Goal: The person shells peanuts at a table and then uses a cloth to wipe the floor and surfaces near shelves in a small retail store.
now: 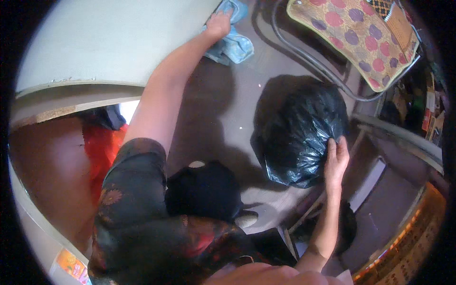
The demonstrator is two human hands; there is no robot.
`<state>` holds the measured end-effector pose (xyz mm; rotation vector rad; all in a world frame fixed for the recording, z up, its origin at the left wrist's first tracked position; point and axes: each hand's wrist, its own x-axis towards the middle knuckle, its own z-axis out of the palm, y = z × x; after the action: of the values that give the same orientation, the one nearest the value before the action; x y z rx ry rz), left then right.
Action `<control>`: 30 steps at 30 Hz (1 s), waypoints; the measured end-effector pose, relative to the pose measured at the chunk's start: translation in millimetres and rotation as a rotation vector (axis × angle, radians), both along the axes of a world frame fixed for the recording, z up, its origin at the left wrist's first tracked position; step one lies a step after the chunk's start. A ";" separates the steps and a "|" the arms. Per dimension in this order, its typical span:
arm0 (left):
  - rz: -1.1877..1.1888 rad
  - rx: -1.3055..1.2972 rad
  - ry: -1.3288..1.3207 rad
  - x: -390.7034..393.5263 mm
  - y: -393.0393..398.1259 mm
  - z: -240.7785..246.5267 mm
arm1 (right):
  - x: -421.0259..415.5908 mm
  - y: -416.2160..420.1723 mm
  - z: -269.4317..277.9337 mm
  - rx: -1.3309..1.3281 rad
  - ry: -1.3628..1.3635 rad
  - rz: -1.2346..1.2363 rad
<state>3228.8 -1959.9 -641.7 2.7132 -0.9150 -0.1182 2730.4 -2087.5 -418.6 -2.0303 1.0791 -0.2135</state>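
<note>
At the top of the view my left arm is stretched far out, and my left hand (219, 25) grips a light-blue cloth (237, 44). The cloth lies bunched against the edge of a broad white panel (107, 39), with part of it hanging beyond my fingers. On the right, my right hand (336, 153) pinches the gathered plastic of a full black plastic bag (295, 135). The bag bulges and looks rounded; its contents are hidden. It appears to rest on the grey-brown floor (245, 96).
A metal-framed chair with a flower-patterned cushion (356, 35) stands at the upper right. Below the white panel, an open compartment (50, 160) holds red fabric (103, 153). An open drawer or box (388, 192) is at the right, near a patterned orange-brown surface (413, 235).
</note>
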 end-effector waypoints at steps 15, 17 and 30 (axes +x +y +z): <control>-0.912 0.047 0.143 -247.1 -9.8 20.7 | -202.7 32.8 106.0 0.555 0.005 -0.233; -0.994 0.034 0.154 -291.3 2.1 21.9 | -251.2 30.2 105.7 0.641 0.084 -0.165; -0.179 0.353 0.123 -238.3 214.6 99.8 | -333.9 76.1 42.0 0.846 0.703 0.427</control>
<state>2990.5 -1745.3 -541.9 2.8884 -1.1961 -0.5226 2396.5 -2011.4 -376.6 -1.4809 0.8614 1.0687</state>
